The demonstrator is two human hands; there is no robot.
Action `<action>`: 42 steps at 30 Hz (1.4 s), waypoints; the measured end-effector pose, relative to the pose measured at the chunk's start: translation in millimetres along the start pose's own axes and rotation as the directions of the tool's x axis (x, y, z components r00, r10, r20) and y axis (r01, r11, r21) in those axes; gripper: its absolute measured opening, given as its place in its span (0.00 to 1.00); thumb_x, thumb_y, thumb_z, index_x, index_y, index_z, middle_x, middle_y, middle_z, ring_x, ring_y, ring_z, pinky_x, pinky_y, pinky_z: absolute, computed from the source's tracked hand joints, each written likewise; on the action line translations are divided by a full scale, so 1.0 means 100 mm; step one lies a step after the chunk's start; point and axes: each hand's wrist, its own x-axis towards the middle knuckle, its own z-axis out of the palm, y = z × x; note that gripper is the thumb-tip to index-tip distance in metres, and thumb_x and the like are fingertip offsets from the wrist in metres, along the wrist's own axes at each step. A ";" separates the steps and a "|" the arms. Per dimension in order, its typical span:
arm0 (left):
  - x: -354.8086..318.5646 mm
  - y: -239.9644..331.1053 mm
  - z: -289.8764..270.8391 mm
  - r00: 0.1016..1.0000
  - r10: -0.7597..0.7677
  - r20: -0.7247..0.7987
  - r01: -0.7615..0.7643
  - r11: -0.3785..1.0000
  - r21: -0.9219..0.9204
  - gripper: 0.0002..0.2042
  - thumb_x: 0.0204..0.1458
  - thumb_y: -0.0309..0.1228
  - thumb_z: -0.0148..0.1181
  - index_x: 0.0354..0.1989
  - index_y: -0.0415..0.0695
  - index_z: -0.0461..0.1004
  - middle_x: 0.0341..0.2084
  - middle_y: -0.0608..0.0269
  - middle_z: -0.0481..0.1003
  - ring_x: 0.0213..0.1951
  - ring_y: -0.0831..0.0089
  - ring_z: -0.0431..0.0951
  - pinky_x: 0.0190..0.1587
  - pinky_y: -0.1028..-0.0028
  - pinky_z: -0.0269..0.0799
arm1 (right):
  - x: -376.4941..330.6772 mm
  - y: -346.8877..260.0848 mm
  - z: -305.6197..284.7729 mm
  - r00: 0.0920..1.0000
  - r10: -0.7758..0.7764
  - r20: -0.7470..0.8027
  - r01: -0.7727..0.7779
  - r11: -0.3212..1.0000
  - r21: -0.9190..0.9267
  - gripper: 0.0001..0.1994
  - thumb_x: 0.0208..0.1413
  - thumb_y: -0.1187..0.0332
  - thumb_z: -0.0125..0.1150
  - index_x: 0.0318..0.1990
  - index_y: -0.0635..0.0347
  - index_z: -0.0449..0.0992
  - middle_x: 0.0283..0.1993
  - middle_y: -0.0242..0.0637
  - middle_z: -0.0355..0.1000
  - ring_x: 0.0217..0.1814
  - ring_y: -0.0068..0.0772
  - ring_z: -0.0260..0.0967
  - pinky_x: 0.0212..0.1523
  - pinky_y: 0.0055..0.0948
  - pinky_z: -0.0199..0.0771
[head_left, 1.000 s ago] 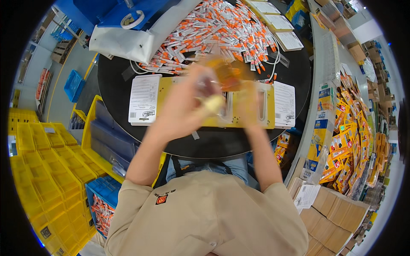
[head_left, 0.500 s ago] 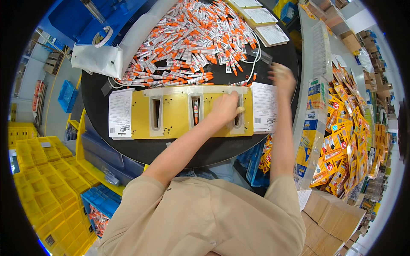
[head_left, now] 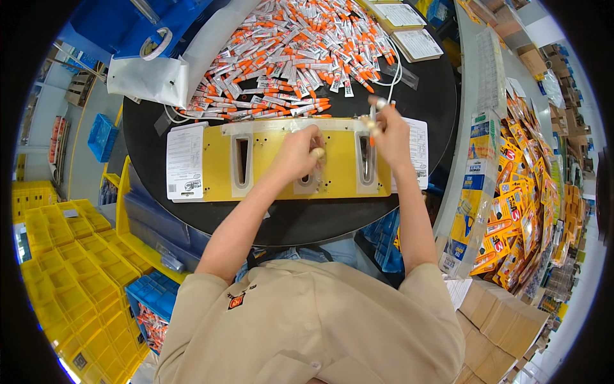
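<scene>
A yellow slotted fixture (head_left: 217,166) lies across the near part of the round black table (head_left: 288,227), with three long slots in pale frames. Curled over its middle slot is my left hand (head_left: 299,153), fingers closed; whatever they may hold is hidden. My right hand (head_left: 391,136) pinches a small tube (head_left: 372,139) at the right slot, orange cap pointing down. Pale covers sit on fingertips of both hands. Beyond the fixture spreads a big heap of white tubes (head_left: 288,57) with orange caps. Printed white cards (head_left: 185,163) stick out from under the fixture's left end, others (head_left: 419,150) at its right.
More card stacks (head_left: 416,45) stand at the far right of the table, beside a white cable (head_left: 398,70). A side bench holds a pile of orange-yellow blister packs (head_left: 511,211). Yellow bins (head_left: 77,275) and a blue crate (head_left: 153,297) of tubes are on the left.
My left hand has gone from the right slot to the middle one. My right hand has come in from the table's right side to the right slot, with a tube. The view shifted slightly.
</scene>
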 end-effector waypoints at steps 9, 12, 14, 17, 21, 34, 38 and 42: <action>-0.02 -0.28 -0.18 0.995 0.030 -0.095 0.029 0.825 0.564 0.27 0.38 0.51 0.70 0.30 0.37 0.69 0.21 0.47 0.76 0.29 0.48 0.77 0.31 0.59 0.73 | 0.32 0.27 0.36 0.994 0.019 -0.106 -0.046 0.965 -0.260 0.14 0.49 0.62 0.67 0.37 0.63 0.80 0.29 0.42 0.72 0.32 0.39 0.72 0.35 0.34 0.72; -0.05 -0.26 -0.20 0.990 0.058 -0.131 0.028 0.818 0.575 0.31 0.35 0.54 0.70 0.32 0.36 0.68 0.21 0.48 0.76 0.30 0.48 0.78 0.31 0.57 0.72 | 0.90 0.47 0.84 0.984 0.007 -0.180 -0.078 0.917 -0.391 0.15 0.49 0.62 0.64 0.36 0.67 0.78 0.36 0.50 0.75 0.36 0.50 0.74 0.42 0.40 0.74; -0.11 -0.27 -0.26 0.985 0.060 -0.159 0.040 0.830 0.557 0.28 0.40 0.51 0.68 0.34 0.37 0.68 0.22 0.49 0.76 0.30 0.49 0.78 0.33 0.58 0.72 | 1.17 0.54 0.96 0.983 0.165 -0.078 -0.182 0.841 -0.509 0.15 0.47 0.62 0.63 0.35 0.69 0.78 0.37 0.52 0.76 0.38 0.52 0.75 0.43 0.42 0.74; -0.27 -0.40 -0.45 0.984 0.050 -0.173 0.005 0.954 0.301 0.20 0.48 0.44 0.65 0.37 0.40 0.69 0.28 0.51 0.76 0.32 0.51 0.77 0.37 0.59 0.72 | 1.24 0.46 0.81 0.937 0.349 -0.001 -0.282 0.752 -0.596 0.15 0.44 0.65 0.60 0.37 0.68 0.77 0.40 0.58 0.75 0.46 0.56 0.73 0.46 0.44 0.74; -0.51 -0.76 -0.91 0.929 0.219 -0.298 -0.082 0.907 0.412 0.19 0.47 0.39 0.65 0.43 0.42 0.70 0.38 0.55 0.72 0.39 0.55 0.74 0.42 0.62 0.70 | 0.75 0.04 0.46 0.957 0.289 -0.010 -0.257 0.834 -0.489 0.10 0.48 0.71 0.59 0.39 0.64 0.77 0.42 0.50 0.76 0.45 0.52 0.74 0.46 0.41 0.75; 0.49 -0.98 -1.32 0.826 0.484 -0.288 -0.198 0.728 0.656 0.14 0.47 0.28 0.61 0.45 0.43 0.73 0.43 0.56 0.70 0.46 0.56 0.71 0.48 0.61 0.68 | -0.60 -0.55 0.61 0.765 -0.442 0.467 0.604 0.744 -0.285 0.20 0.51 0.73 0.56 0.54 0.53 0.73 0.60 0.34 0.68 0.72 0.45 0.49 0.70 0.57 0.40; 1.03 -0.90 -1.33 1.000 0.006 -0.017 0.007 0.749 0.663 0.10 0.49 0.26 0.60 0.40 0.42 0.72 0.41 0.56 0.70 0.44 0.56 0.72 0.47 0.62 0.69 | -0.48 -0.31 0.28 0.919 -0.326 0.224 0.377 0.892 -0.250 0.19 0.52 0.71 0.57 0.54 0.57 0.71 0.61 0.41 0.64 0.68 0.49 0.54 0.67 0.50 0.49; 0.76 -0.67 -1.40 0.976 0.212 -0.042 -0.153 0.815 0.558 0.07 0.53 0.27 0.57 0.39 0.41 0.71 0.41 0.58 0.68 0.43 0.59 0.72 0.45 0.64 0.69 | -0.39 0.45 -0.40 0.973 -0.011 -0.229 -0.117 0.836 -0.536 0.34 0.51 0.52 0.62 0.60 0.67 0.63 0.62 0.56 0.60 0.67 0.56 0.52 0.66 0.47 0.51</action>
